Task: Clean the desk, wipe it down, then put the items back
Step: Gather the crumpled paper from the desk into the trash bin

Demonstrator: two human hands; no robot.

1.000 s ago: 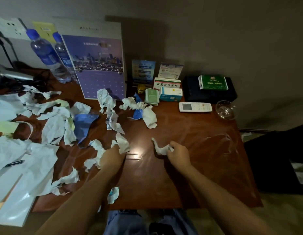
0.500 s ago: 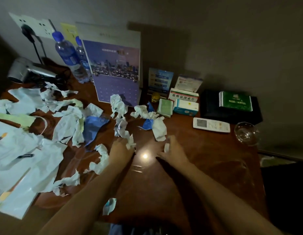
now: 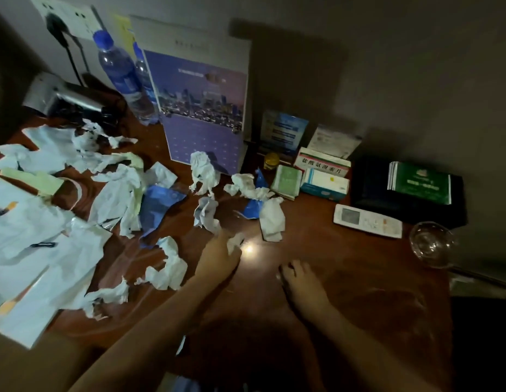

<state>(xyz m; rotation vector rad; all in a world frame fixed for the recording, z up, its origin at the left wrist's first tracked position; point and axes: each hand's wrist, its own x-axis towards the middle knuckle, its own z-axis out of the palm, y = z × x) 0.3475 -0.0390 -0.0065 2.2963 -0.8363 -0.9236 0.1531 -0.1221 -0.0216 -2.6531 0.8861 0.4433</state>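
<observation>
The left hand [image 3: 220, 257] grips a small wad of paper [image 3: 235, 241] near the middle of the desk [image 3: 345, 292], fingers curled round it; the right hand [image 3: 299, 281] rests just beside it on bare wood, fingers loosely bent and holding nothing. Crumpled paper scraps [image 3: 167, 267] cover the desk's left half. Along the back edge stand two water bottles [image 3: 120, 72], a calendar [image 3: 203, 108], medicine boxes [image 3: 322, 176], a remote [image 3: 367, 220] and, at the right edge, a glass bowl [image 3: 431, 243].

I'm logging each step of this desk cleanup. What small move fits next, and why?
Probably reach the left hand, already gripping a paper scrap, forward to the crumpled tissue just beyond it. Many scraps still litter the desk, so wiping seems premature.
</observation>
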